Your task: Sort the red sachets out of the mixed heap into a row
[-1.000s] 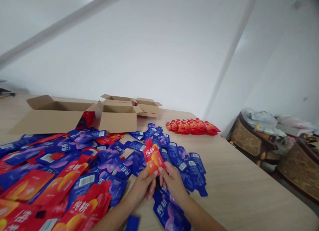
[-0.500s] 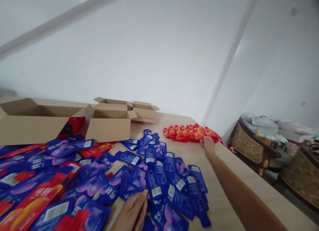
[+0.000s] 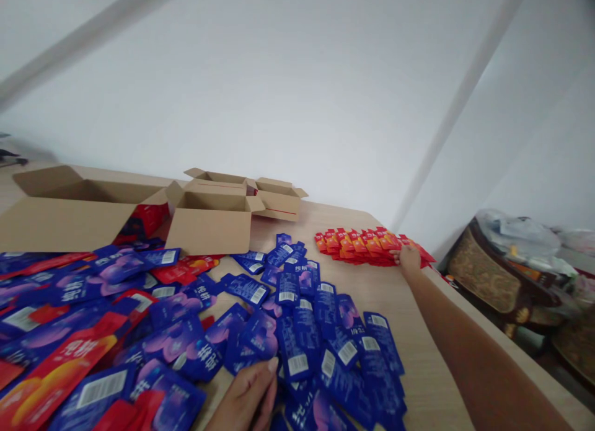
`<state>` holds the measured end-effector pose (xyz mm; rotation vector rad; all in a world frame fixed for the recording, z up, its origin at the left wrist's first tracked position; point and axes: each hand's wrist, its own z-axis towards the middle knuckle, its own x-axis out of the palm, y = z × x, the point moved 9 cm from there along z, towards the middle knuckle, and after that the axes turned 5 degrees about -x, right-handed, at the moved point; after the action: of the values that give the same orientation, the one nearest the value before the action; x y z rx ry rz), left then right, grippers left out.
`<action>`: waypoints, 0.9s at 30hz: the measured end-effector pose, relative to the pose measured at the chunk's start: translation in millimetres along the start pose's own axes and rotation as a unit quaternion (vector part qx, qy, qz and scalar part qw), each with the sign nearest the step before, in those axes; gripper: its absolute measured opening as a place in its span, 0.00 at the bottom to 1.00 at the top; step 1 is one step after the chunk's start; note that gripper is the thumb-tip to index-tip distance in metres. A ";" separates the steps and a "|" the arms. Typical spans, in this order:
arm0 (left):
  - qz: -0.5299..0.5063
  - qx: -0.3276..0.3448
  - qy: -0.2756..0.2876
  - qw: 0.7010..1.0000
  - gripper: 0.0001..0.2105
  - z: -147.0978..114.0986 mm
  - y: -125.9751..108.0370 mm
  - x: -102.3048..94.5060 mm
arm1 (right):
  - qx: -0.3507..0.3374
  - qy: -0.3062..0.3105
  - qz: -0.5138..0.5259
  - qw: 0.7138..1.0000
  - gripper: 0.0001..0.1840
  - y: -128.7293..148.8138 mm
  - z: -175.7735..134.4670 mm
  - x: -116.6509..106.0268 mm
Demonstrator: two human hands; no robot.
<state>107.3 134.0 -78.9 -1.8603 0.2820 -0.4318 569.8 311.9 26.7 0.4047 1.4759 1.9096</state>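
- Red pouch (image 3: 65, 372), lower left: two large white characters, 纯耕; smaller print illegible.
- Blue pouch (image 3: 304, 279), mid-table, front up: white characters, also 纯耕; small print illegible.
- Blue pouch with its back up (image 3: 292, 344), centre: white barcode panel (image 3: 297, 364), digits unreadable; pale text lines above, unreadable.
- Row of red pouches (image 3: 357, 245), far right: white characters on fronts, too small to confirm.

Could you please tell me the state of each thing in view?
Large left box, open
Front middle box, open
Rear left box, open
Rear right box, open
Red pouch row, overlapping
Blue pouches, lying overlapped
Mixed red-blue pile, heaped loosely
Left hand, fingers curled
Right hand, at that row, grip unclear
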 end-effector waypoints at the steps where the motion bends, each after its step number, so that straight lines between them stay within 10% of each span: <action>1: -0.025 0.006 0.008 1.000 0.26 1.1 1.1 2.7 | 0.006 0.001 -0.005 1.000 0.06 0.5 -8.4 3.9; 7: -0.083 0.073 -0.037 0.993 0.23 4.0 -6.1 -12.7 | -0.012 0.186 -0.009 0.982 0.11 36.3 -114.9 108.9; 12: -0.065 0.117 -0.108 0.985 0.18 6.5 -9.6 -36.9 | -0.179 0.465 -0.072 0.864 0.12 104.0 -280.2 242.6; 15: -0.016 0.132 -0.089 0.987 0.15 8.2 -10.9 -32.6 | -0.281 0.500 -0.095 0.814 0.09 133.9 -349.6 298.2; 21: 0.021 0.139 -0.065 0.988 0.16 10.9 -8.3 -24.0 | -0.252 0.527 -0.202 0.786 0.10 130.3 -386.3 366.0; 27: 0.004 0.144 -0.049 0.988 0.15 10.0 -11.6 -23.0 | -0.233 0.536 -0.231 0.778 0.13 127.2 -386.3 370.8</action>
<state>90.6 155.5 -74.4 -1.5914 0.1504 -0.3545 24.5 265.9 -31.6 -1.3752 1.3918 2.0132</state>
